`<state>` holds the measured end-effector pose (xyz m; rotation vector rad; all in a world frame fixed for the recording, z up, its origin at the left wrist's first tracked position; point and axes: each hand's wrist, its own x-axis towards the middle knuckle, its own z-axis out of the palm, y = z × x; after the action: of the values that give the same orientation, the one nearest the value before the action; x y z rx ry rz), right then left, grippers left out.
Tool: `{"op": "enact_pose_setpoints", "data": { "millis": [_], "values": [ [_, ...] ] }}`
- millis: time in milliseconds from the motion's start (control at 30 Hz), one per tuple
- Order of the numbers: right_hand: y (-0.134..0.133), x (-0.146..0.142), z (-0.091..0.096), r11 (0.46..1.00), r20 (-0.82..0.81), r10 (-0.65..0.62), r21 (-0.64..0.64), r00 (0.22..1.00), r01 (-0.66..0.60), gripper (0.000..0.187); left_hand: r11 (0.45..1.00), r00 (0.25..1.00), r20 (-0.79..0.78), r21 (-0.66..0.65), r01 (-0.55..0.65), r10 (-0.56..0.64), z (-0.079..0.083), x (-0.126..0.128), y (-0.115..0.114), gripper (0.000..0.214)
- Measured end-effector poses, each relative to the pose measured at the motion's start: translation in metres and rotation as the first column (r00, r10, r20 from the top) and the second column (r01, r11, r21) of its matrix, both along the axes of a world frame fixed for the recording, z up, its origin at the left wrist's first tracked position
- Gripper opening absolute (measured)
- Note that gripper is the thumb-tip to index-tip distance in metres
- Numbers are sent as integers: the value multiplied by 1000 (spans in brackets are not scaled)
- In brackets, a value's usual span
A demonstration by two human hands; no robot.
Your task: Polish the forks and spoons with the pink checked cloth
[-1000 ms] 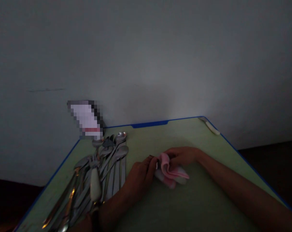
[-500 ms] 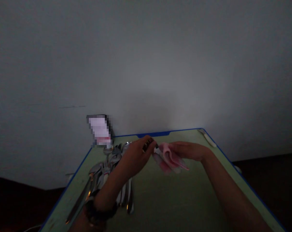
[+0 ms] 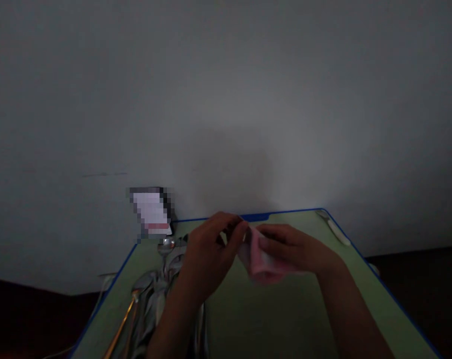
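Note:
My right hand is closed on a folded pink and white cloth, held above the table. Thumb and fingers of my left hand are pinched together at the cloth's left edge. Whatever they grip is mostly hidden by the fingers and the cloth. Under and beside my left forearm lies a pile of metal cutlery, with a spoon at its far end and a gold-handled piece at its left side. The forearm covers part of the pile.
The pale green table has a blue rim and meets a grey wall. A blurred-out device with a lit screen leans at the back left. One white-handled fork lies by the far right corner.
Both hands and the cloth have come slightly lower in view, and the cloth is now folded over more under my right fingers. The view has shifted slightly.

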<state>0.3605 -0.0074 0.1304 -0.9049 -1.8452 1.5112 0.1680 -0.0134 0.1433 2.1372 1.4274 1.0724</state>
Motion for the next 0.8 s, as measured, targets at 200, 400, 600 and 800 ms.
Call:
{"op": "enact_pose_setpoints", "data": {
  "millis": [200,400,600,800],
  "values": [
    [-10,1,13,993,174,-73,103,982,56,29,999,999,-12,5,37,-37,8,2,-5,13],
    [-16,5,20,971,293,-128,233,947,59,30,999,995,-89,10,49,-48,4,1,-4,13],
    [-17,5,15,955,351,-156,291,923,51,32,986,950,-266,-4,165,-160,0,6,-8,24],
    [-22,6,20,936,244,-296,267,924,229,27,970,962,-184,97,221,-201,1,9,-12,21]
  ]
}}
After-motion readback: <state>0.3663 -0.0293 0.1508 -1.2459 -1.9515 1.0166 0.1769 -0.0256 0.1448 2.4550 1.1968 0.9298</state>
